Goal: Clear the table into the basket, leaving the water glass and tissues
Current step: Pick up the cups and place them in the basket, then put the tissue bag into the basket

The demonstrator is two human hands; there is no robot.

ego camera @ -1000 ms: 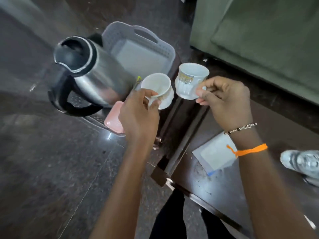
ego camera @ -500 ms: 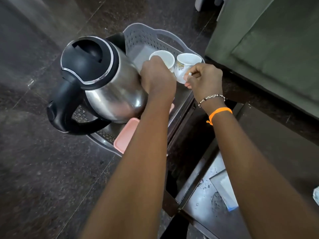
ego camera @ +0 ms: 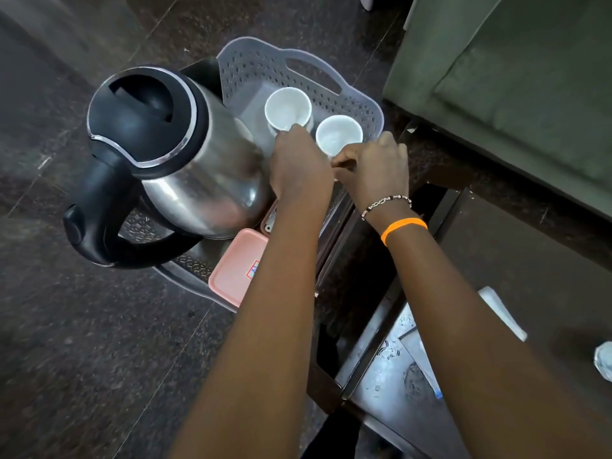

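Grey perforated plastic forms the basket (ego camera: 344,84), which sits on the dark floor to the left of the table (ego camera: 530,260). We note two white cups standing upright side by side in its far end. Our left hand (ego camera: 299,167) reaches into the basket, fingers closed at the near side of the far-left cup (ego camera: 287,107); the handle itself is hidden beneath the hand. Our right hand (ego camera: 377,167) is pinched at the near rim of the right cup (ego camera: 338,135), thumb and forefinger together on what appears to be its handle. We cannot tell whether either cup rests fully on the basket floor.

We record a steel kettle (ego camera: 185,167) with a black lid and black handle occupying the left portion of the basket, just beside the left hand and leaning towards the near left. A pink flat tray (ego camera: 235,270) lies at the near end of the basket, partly under the kettle and partly covered by the left forearm.

On the right wrist we see a beaded bracelet (ego camera: 385,203) and an orange band (ego camera: 404,226). On the table, near right, lies a white tissue packet (ego camera: 500,309), largely hidden by the right forearm. A glass object (ego camera: 604,359) is cut off by the right edge; we cannot identify it with certainty. A green sofa (ego camera: 530,77) stands at the far right.
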